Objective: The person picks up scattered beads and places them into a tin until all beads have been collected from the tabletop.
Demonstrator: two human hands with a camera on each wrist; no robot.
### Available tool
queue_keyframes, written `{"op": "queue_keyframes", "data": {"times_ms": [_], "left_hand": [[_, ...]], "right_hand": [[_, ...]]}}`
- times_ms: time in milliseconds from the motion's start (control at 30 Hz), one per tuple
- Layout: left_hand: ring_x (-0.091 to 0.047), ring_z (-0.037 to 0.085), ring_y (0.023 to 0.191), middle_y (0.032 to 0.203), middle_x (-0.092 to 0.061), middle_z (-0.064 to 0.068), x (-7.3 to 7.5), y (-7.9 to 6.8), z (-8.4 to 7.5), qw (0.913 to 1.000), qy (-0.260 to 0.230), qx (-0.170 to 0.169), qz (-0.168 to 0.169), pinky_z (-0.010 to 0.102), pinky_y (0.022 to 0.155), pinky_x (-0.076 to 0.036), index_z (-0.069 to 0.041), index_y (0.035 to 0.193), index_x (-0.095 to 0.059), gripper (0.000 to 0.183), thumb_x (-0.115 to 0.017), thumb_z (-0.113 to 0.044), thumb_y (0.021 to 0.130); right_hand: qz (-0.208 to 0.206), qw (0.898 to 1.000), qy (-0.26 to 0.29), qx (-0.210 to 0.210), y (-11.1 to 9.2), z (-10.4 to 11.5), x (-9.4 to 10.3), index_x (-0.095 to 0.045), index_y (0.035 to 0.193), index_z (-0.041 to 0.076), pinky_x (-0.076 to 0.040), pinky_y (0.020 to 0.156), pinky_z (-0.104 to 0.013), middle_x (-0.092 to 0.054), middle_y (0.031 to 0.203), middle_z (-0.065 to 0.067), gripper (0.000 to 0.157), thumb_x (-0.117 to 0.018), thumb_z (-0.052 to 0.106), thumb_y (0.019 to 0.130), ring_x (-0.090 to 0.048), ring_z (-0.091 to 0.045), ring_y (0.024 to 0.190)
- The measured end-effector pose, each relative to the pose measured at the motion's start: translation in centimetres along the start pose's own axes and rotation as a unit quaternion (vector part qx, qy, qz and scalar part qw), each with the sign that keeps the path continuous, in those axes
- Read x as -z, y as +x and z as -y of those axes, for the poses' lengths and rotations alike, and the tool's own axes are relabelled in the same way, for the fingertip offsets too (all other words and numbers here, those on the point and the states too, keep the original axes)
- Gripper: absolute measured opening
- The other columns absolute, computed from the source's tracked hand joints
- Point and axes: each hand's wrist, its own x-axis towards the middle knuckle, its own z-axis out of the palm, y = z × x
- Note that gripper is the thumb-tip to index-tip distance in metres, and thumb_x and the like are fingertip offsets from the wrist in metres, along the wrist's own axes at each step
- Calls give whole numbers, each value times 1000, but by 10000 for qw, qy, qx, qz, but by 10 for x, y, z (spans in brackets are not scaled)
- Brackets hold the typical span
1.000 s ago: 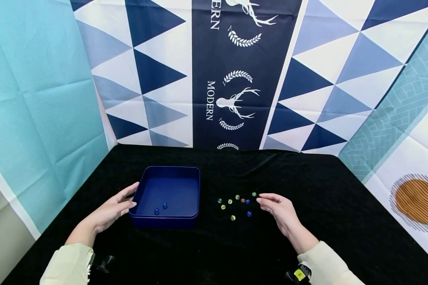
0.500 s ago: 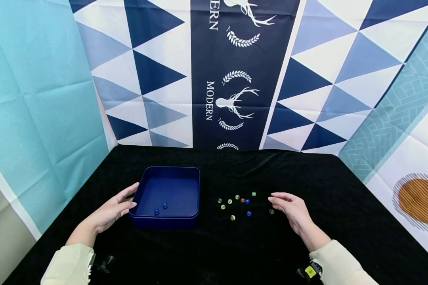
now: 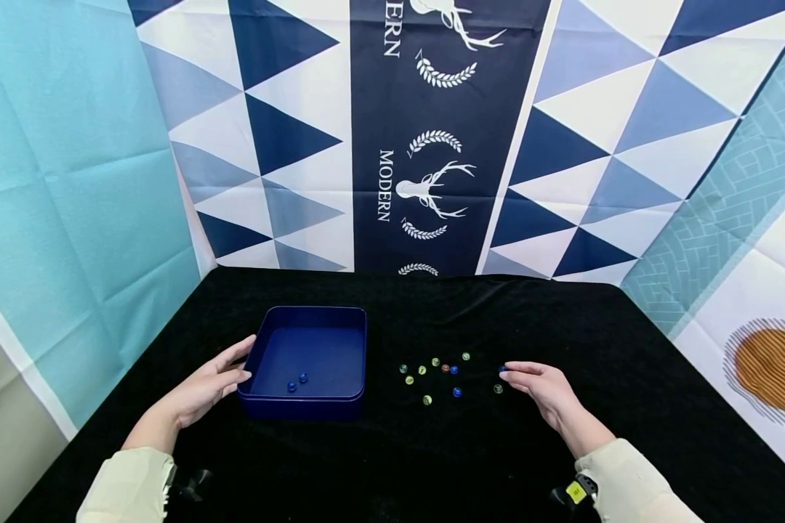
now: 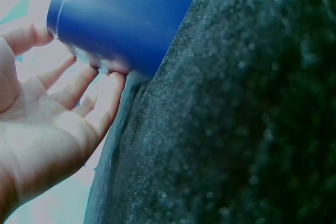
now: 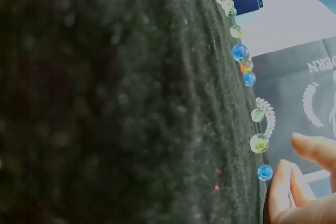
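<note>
In the head view, my left hand [image 3: 203, 385] rests its fingertips and thumb against the left side of a square blue box [image 3: 361, 356]. The left wrist view has those fingers [image 4: 73, 90] fairly straight against the blue wall [image 4: 126, 19]. Inside the box lie two blue marbles [image 3: 304, 378]. On the right, my right hand [image 3: 549, 396] is by a blue marble [image 3: 502, 369] at its fingertips. Its finger and thumb stand apart beside that blue marble [image 5: 265, 172] in the right wrist view. A clear greenish marble [image 3: 498, 389] lies just below the fingertips.
Several green, yellow-green and blue marbles and a reddish one [image 3: 445, 368] lie scattered on the black cloth [image 3: 392, 465] between box and right hand. Patterned fabric walls [image 3: 419, 145] stand behind the table, with a light-blue one [image 3: 85, 181] at left.
My right hand has shifted right, uncovering the clear greenish marble, then slightly down as the blue marble came into sight. One marble in the box rolled slightly right. My left hand stayed.
</note>
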Motion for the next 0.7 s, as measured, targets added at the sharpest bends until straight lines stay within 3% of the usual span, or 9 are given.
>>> {"op": "queue_keyframes", "data": {"times_ms": [233, 467, 700], "left_hand": [[-1, 42, 136, 153, 2, 20, 0, 1, 1, 10000, 8, 12, -24, 59, 105, -9, -11, 151, -4, 70, -48, -13, 96], [0, 43, 136, 153, 2, 19, 1, 2, 2, 10000, 4, 33, -12, 59, 105, -9, -12, 151, -4, 70, -48, -14, 97], [0, 43, 136, 153, 2, 20, 2, 1, 3, 10000, -8, 2, 3, 60, 104, -9, -12, 151, -5, 70, -49, -14, 96]], "right_hand": [[134, 9979, -566, 291, 4, -6, 0, -54, 114, -19, -45, 74, -17, -67, 95, -5, 40, -66, 1, 81, -62, -4, 78], [106, 9942, -1016, 325, 3, -6, -2, -58, 110, -17, -46, 72, -20, -67, 98, -11, 38, -70, 1, 78, -61, -5, 77], [145, 9796, -1951, 467, 3, -5, -2, -66, 104, -10, -45, 73, -25, -64, 108, -17, 36, -76, 8, 75, -58, -8, 85]]}}
